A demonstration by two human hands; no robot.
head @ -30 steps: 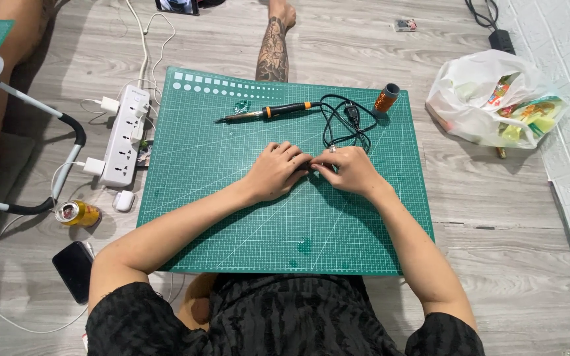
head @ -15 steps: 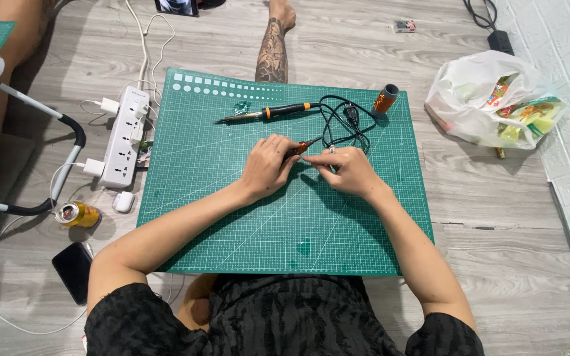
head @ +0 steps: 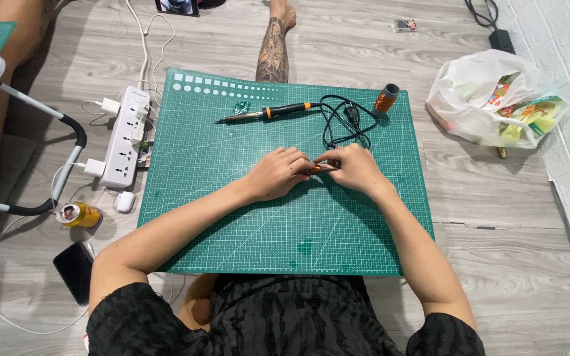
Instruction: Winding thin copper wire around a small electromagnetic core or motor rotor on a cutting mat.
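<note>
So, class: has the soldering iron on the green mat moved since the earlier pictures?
No. The soldering iron lies in the same place on the cutting mat, its tip pointing toward the power strip.

1. The cutting mat is dark green, ruled with a fine pale grid, diagonal lines and a row of white squares and dots along its far edge.
2. The soldering iron has a black handle with an orange collar and a black cord.
3. The wire spool is coppery orange with a grey cap.
4. The small piece between the hands is orange.
5. The power strip is white, with white plugs.
6. The can is yellow-gold with red.
7. The phone is black.
8. The plastic bag is translucent white, with green, yellow and red packets showing through.
9. The floor is grey wood-grain planks.
10. The shirt is black with a faint darker pattern.
</note>
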